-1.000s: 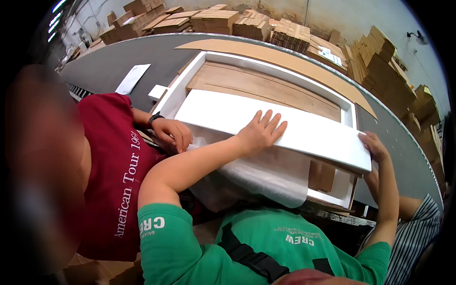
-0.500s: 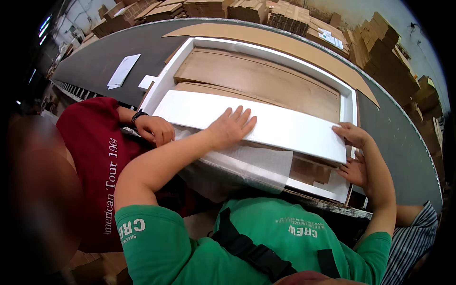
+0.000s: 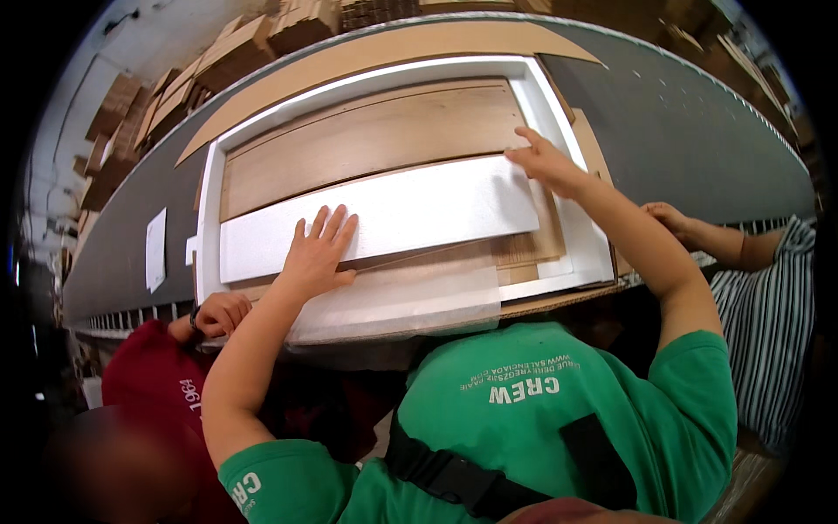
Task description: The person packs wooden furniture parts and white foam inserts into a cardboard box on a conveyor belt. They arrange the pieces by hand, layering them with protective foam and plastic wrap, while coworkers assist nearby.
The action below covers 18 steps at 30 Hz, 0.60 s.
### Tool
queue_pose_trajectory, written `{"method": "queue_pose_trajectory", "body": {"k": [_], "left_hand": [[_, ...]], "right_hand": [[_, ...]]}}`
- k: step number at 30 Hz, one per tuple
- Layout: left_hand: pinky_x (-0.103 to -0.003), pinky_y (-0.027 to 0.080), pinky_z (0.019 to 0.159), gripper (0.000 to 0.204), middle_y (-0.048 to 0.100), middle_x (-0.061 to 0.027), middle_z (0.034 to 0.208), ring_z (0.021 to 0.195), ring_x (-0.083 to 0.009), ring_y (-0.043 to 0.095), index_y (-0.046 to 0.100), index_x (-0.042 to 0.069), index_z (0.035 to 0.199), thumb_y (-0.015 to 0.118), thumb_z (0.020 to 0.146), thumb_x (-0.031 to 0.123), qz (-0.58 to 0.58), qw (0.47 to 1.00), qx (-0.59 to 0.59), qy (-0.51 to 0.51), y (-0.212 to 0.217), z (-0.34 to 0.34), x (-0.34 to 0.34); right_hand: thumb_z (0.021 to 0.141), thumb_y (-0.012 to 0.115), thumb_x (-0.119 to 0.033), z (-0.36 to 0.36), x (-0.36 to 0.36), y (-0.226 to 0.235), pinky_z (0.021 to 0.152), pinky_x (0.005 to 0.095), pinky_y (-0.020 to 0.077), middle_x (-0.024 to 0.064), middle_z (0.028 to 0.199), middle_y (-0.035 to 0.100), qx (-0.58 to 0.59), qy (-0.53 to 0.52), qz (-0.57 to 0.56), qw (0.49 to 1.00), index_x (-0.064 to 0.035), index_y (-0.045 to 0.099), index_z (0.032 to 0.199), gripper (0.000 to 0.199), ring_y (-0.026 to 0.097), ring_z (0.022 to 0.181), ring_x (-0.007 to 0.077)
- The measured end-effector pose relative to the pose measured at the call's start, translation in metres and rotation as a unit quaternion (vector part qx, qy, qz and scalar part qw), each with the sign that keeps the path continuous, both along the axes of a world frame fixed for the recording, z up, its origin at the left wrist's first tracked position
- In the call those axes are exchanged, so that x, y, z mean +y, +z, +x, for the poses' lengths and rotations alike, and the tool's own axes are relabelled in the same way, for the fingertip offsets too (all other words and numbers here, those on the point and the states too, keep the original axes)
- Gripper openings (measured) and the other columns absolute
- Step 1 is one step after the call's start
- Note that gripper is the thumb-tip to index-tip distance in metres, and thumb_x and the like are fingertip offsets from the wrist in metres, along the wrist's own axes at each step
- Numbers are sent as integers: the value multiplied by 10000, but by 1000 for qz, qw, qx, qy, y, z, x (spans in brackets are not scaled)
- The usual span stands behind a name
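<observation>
A long white foam board (image 3: 419,199) lies across wooden panels inside a shallow carton lined with white foam strips (image 3: 550,113). My left hand (image 3: 316,255) rests on the board's near edge, left of its middle, palm down with fingers spread. At the board's far right corner is my right hand (image 3: 543,162), its fingers apart and the tips at the corner. A brown wooden panel (image 3: 375,144) shows beyond the board. On the near side, a thin translucent wrapping sheet (image 3: 410,297) hangs over the carton's edge.
A co-worker's hand (image 3: 223,313) in a dark wristband is at the carton's near left corner. Another person's hand (image 3: 668,218), with a striped sleeve, is at the right. White papers (image 3: 155,249) lie on the grey belt (image 3: 681,131). Flat cardboard (image 3: 393,44) lies behind the carton.
The view has swung to the right. The foam board now lies farther inside the carton, against the far panel. My right hand has shifted to its far corner; the striped-sleeved person's hand has come into view.
</observation>
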State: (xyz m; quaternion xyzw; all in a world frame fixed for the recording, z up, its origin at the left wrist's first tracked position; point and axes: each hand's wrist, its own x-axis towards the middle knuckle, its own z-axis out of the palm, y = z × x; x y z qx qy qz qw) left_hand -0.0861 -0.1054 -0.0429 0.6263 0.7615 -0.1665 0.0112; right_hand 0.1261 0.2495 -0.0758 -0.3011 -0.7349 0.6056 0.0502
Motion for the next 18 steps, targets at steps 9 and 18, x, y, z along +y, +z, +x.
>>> {"method": "queue_pose_trajectory", "body": {"k": [9, 18], "left_hand": [[-495, 309, 997, 882, 343, -192, 1415, 1286, -370, 336, 384, 62, 1364, 707, 687, 527, 102, 991, -14, -88, -20, -16, 1], [-512, 307, 993, 935, 325, -156, 1438, 1312, -344, 311, 366, 109, 1379, 793, 601, 402, 92, 992, -48, -68, -18, -21, -12]], "right_hand": [[894, 542, -272, 18, -24, -33, 783, 357, 474, 186, 1077, 595, -65, -71, -12, 995, 61, 526, 1151, 420, 583, 945, 262], [872, 483, -144, 18, -5, -26, 758, 408, 468, 230, 908, 617, -110, 29, 300, 947, 80, 546, 997, 264, 600, 840, 341]]}}
